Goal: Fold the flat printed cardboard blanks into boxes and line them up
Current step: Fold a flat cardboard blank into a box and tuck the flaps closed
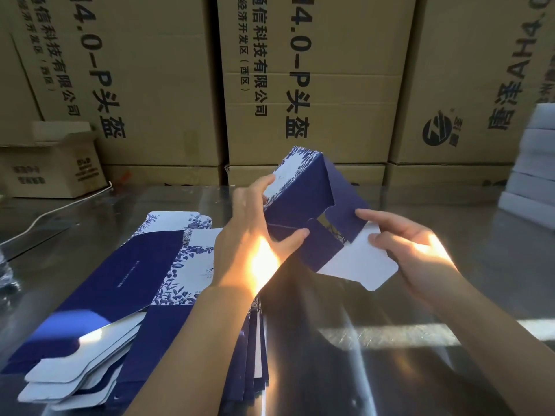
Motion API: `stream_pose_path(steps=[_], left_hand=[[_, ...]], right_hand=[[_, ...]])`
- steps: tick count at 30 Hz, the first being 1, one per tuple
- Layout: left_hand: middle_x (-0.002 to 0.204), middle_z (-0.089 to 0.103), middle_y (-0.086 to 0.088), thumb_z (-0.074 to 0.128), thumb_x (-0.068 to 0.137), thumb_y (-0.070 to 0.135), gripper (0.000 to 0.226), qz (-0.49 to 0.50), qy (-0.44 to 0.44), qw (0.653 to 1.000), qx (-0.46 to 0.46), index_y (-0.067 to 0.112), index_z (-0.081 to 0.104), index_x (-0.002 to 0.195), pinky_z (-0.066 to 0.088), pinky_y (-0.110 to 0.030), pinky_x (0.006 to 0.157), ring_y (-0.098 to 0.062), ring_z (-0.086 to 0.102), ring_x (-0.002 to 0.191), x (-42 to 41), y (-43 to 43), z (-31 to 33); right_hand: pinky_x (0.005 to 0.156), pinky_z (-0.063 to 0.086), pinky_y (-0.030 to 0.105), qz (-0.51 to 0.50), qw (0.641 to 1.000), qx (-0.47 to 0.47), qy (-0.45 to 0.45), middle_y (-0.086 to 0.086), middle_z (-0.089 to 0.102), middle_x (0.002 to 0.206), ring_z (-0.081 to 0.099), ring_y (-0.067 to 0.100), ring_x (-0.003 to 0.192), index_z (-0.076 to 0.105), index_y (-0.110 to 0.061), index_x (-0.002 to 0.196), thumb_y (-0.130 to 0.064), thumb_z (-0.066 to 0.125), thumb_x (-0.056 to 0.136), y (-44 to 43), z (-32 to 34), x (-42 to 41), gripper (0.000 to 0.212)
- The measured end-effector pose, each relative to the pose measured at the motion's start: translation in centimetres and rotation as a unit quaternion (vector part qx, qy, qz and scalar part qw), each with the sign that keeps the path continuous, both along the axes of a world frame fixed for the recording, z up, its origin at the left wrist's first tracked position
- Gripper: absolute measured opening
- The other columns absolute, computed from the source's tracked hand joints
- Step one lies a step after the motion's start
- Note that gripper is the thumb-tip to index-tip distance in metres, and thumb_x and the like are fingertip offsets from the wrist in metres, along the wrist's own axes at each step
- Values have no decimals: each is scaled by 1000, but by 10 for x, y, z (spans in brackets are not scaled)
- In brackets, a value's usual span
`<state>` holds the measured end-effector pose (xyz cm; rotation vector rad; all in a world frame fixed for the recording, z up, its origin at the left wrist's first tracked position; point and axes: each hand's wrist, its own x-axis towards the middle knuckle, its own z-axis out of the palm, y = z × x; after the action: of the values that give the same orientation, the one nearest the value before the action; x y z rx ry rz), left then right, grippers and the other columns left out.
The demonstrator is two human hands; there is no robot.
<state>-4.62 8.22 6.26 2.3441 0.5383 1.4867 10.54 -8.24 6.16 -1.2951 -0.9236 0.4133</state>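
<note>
Left hand [255, 235] is gripping the half-opened box [300, 199] around its body, and right hand [420, 250] is pinching the white end flap [360, 265]. Box is hanging over mid-table [390, 340], with flat blanks [135, 280] lying toward the near-left corner. Risk: tucking the flap off-crease, likely buckling a side panel.

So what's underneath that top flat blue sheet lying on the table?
More flat blanks, their white tabs and blue edges fanning out at the near end, resting on the shiny table. The top sheet covers most of them, so their number cannot be told.
</note>
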Motion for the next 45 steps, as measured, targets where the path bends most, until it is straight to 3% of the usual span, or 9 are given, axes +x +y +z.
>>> stream_pose_path(steps=[3,5,11,16,22,26,33,36,45], left_hand=[[113,44,10,77,60,58,103,45,120,991,-25,49,8,136,52,-36,75,-14,53,102,2,10,1],[124,46,7,79,57,60,115,79,171,982,-3,43,3,142,43,-33,84,-16,44,111,4,13,0],[142,16,2,88,52,41,125,37,150,968,198,35,4,145,22,-34,104,-20,18,128,5,8,-6],[146,22,1,78,64,42,104,39,266,938,217,33,16,148,-7,-43,115,-18,5,139,9,2,-12],[137,30,5,71,71,37,85,18,261,952,157,32,27,143,17,-26,103,-16,21,126,13,2,-16],[137,25,8,71,70,40,87,9,269,951,152,34,24,143,20,-26,103,-14,18,126,12,2,-16],[125,51,22,66,74,43,56,-127,149,980,31,30,55,128,25,-14,101,5,35,119,1,2,-6],[121,63,9,67,86,25,34,-99,117,988,32,20,65,120,30,-12,97,-5,48,114,4,5,-4],[104,63,21,73,80,17,22,-130,60,983,-115,19,73,102,27,8,86,25,48,96,3,17,-4]], right_hand=[[57,49,16,-35,998,-14,-53,0,72,96,66,9,74,75,-31,95,4,48,91,1,-3,-5,44],[63,46,23,-61,994,-32,-90,2,72,96,63,25,75,75,-32,95,2,49,90,3,-7,-6,43],[76,53,41,-81,983,-83,-142,-22,69,99,61,31,93,73,-31,100,-1,46,90,5,-8,-12,41],[66,47,7,-73,974,-103,-190,-26,60,115,63,-4,86,72,-34,93,-2,50,90,6,-10,-16,39],[57,51,15,-36,971,-96,-215,-29,57,119,65,-1,78,48,-57,116,-31,59,91,5,-13,-14,38],[75,57,28,-71,965,-101,-231,-25,44,135,62,2,98,55,-52,117,-39,61,85,9,-15,-10,35],[69,50,16,-126,976,-40,-175,-26,59,116,64,2,88,66,-40,91,-19,69,84,22,-15,-11,22],[66,43,3,-149,949,-76,-268,-24,61,106,59,-7,82,66,-39,93,-19,71,83,23,-5,-8,22],[80,39,3,-141,933,-90,-319,-26,64,99,54,-2,104,72,-37,88,-23,76,79,26,8,0,17]])
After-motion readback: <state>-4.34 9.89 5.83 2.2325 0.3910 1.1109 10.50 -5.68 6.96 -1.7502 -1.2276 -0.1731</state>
